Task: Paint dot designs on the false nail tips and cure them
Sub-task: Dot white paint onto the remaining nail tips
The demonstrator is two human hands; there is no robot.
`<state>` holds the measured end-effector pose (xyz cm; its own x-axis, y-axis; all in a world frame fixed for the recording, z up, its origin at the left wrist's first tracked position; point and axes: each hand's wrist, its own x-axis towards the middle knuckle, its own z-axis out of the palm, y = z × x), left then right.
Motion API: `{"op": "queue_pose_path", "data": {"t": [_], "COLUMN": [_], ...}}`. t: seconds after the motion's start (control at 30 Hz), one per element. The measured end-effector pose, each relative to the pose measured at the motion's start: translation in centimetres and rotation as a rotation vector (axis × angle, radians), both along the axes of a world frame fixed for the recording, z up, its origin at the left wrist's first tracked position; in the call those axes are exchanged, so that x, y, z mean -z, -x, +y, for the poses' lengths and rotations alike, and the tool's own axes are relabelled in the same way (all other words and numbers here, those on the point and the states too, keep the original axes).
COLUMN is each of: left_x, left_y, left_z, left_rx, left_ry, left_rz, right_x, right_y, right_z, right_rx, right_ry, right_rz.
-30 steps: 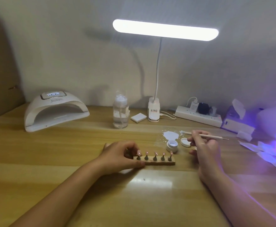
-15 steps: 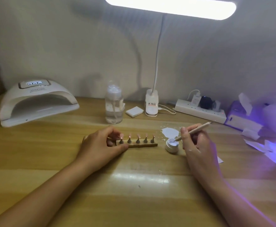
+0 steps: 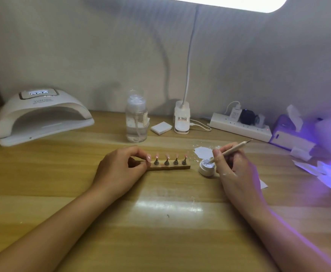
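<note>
The wooden table [image 3: 160, 242] carries a white nail curing lamp [image 3: 43, 114] at its back left corner. Near the middle, the left hand [image 3: 119, 173] curls its fingers and thumb round the left end of the wooden nail stand [image 3: 170, 167]. The right hand [image 3: 233, 173] pinches a dotting pen [image 3: 233, 150] in curled fingers, its tip in the open gel pot [image 3: 205, 169] just right of the stand. Pink false nail tips [image 3: 167, 156] stand in a row on the stand.

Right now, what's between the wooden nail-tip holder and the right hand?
Head view: only a small round white open jar, between wooden holder strip and right hand.
</note>
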<state>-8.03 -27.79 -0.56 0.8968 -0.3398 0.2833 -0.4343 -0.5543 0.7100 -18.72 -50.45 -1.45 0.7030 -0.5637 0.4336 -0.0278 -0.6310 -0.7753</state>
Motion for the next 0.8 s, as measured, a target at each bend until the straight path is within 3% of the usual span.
{"op": "queue_pose_path", "data": {"t": [0.43,0.63,0.8], "left_x": [-0.7,0.2,0.8], "left_y": [1.8,3.1,2.9], "left_z": [-0.7,-2.3,-2.2], "left_rx": [0.029,0.294,0.376], "left_ry": [-0.15,0.016,-0.025], "left_rz": [-0.445,-0.101,-0.047], "right_x": [-0.2,-0.3,-0.4], "right_y": [0.0,0.0,0.1], "right_z": [0.1,0.3,0.5], "right_rx": [0.029,0.015,0.02], "right_ry": [-0.048,-0.053,-0.038], "right_rz": [-0.06,-0.084,-0.085]}}
